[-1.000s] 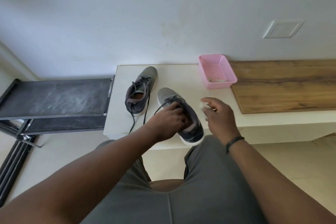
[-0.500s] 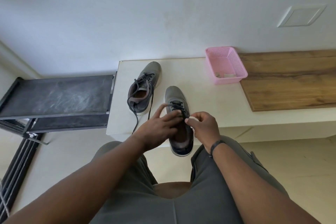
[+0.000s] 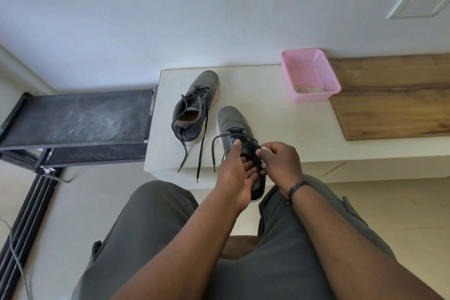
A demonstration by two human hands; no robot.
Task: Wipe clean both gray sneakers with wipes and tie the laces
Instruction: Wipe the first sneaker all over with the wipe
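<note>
White bench (image 3: 267, 114): laces (image 3: 250, 147) between fingers (image 3: 258, 152).

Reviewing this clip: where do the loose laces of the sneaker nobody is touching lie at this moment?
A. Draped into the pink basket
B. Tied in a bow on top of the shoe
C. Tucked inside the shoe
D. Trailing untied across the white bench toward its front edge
D: the far sneaker has its untied laces trailing over the white bench to its front edge, while both hands work on the near sneaker.
</note>
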